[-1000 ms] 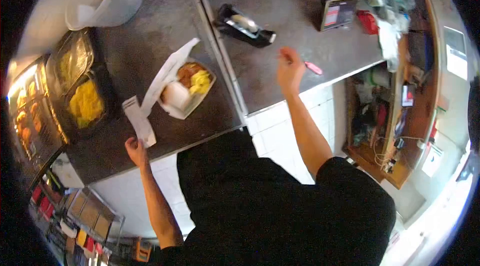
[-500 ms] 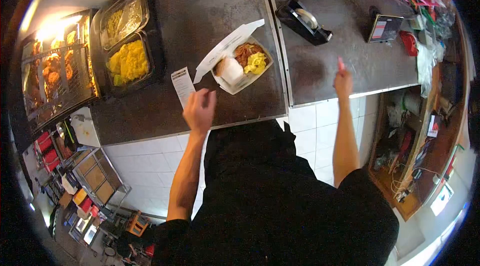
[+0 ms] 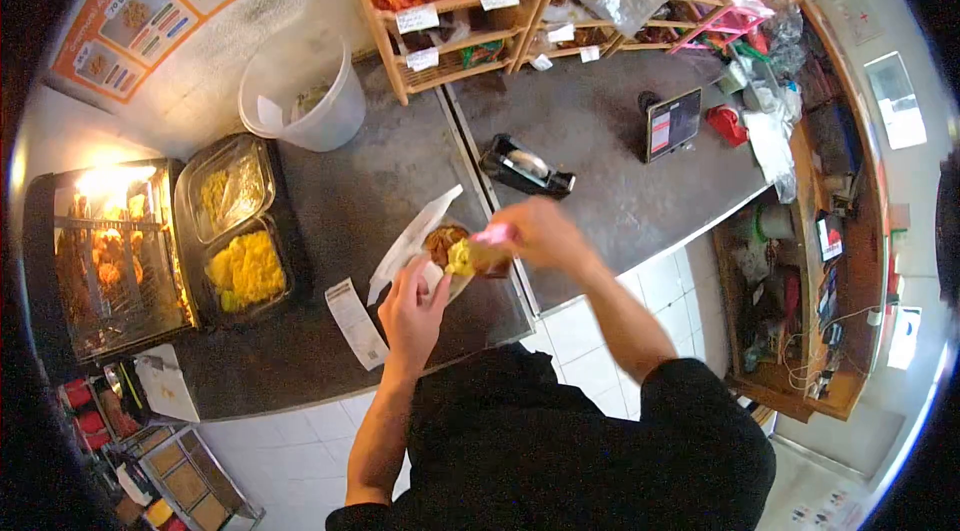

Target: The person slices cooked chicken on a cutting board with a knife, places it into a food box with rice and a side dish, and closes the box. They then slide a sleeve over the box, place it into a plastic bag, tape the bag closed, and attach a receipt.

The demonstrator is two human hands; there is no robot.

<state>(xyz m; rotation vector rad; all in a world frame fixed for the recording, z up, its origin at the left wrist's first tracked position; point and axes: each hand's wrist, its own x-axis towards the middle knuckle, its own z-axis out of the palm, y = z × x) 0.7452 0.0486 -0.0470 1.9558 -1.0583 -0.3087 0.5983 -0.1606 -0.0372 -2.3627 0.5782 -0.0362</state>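
Note:
A takeaway box (image 3: 468, 281) stands on the dark counter with its white lid (image 3: 412, 241) folded back. Inside lie browned shredded food (image 3: 444, 243), yellow food (image 3: 460, 259) and a white rice bundle (image 3: 432, 276). My left hand (image 3: 408, 316) is bent over the near left of the box, thumb and fingers around the rice bundle; its palm hides part of the box. Over the box's right side, my right hand (image 3: 545, 236) is closed on a pink-topped small bag (image 3: 490, 259), blurred, with what looks like dark reddish contents.
A receipt (image 3: 355, 324) lies left of the box. Behind are a tape dispenser (image 3: 525, 166), a tablet on a stand (image 3: 674, 123) and a clear bucket (image 3: 335, 111). At left stand a tray of yellow food (image 3: 245, 271) and a lit food warmer (image 3: 120, 261). Snack racks (image 3: 440, 81) line the back.
My right hand has swung left from over the right counter to the box with the pink-topped bag. My left hand has moved from beside the receipt onto the box. The view has tilted up.

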